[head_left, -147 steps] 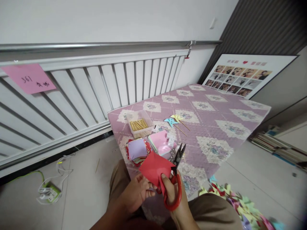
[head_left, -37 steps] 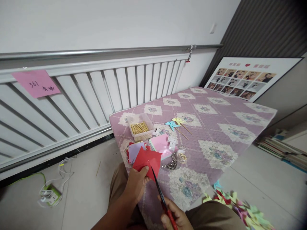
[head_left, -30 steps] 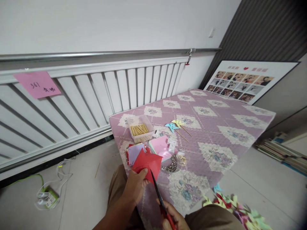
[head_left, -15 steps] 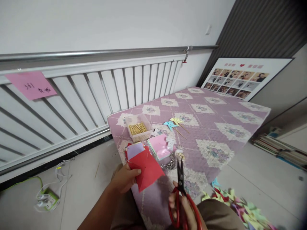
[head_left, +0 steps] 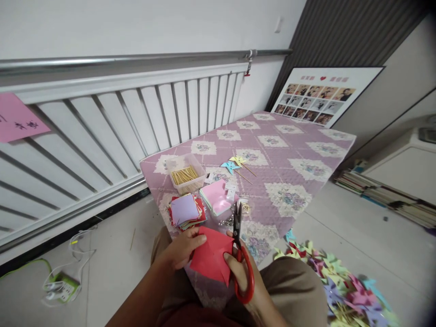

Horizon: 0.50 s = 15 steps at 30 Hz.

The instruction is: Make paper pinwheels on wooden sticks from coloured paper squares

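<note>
My left hand (head_left: 184, 250) pinches the upper left edge of a red paper square (head_left: 211, 259), thumb on top. In my right hand (head_left: 243, 272) are scissors (head_left: 242, 259) with red handles and dark blades pointing up and away; the blades look closed or nearly so. The right thumb also lies on the right side of the red square. Slits seem to run into the paper from its corners. Just beyond my left hand is a stack of coloured paper squares (head_left: 185, 210), lilac on top. Pink paper sheets (head_left: 215, 194) lie behind the square, under clear plastic.
On the flowered cloth (head_left: 289, 163) stand a clear box (head_left: 186, 175) of thin sticks and a small tub (head_left: 244, 206). Blue (head_left: 230, 167) and yellow (head_left: 238, 161) pinwheels lie behind. Many paper pinwheels (head_left: 340, 281) cover the floor at right; a power strip (head_left: 64, 288) is at left.
The red square has come away from over the stack, toward my body. My right hand, still with the scissors, has moved left and now touches the paper. The view has shifted right.
</note>
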Tool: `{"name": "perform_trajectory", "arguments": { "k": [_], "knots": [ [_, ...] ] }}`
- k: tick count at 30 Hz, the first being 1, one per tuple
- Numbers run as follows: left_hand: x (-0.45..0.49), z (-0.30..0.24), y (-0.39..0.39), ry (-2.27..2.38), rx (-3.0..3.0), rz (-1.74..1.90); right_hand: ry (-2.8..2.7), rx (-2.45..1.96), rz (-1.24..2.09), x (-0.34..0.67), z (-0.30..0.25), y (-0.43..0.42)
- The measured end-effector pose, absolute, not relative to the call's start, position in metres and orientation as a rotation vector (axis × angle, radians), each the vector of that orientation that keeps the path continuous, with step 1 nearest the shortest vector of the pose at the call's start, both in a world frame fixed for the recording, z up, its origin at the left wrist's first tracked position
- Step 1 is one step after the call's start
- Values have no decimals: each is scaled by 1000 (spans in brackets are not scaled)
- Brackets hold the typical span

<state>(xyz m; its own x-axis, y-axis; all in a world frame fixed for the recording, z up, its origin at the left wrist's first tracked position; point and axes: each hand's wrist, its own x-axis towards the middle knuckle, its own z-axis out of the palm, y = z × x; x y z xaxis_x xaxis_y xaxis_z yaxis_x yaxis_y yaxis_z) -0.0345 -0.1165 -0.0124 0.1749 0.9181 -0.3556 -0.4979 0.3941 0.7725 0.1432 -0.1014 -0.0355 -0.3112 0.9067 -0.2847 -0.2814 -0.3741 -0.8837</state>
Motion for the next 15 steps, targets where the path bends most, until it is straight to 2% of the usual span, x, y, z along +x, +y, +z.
{"name": "perform_trajectory", "arguments": {
  "k": [4,9,15],
  "knots": [
    [-27,-30,-126,741,395,1167,-826,-1060,1687,146,-46,-95],
    [-10,-55,-142,772,293,1185,-825,-1066,1593,146,-51,-91],
    [19,-47,-135,875,270,1356,-869,-1035,1545,140,-48,-95]
  ]
}}
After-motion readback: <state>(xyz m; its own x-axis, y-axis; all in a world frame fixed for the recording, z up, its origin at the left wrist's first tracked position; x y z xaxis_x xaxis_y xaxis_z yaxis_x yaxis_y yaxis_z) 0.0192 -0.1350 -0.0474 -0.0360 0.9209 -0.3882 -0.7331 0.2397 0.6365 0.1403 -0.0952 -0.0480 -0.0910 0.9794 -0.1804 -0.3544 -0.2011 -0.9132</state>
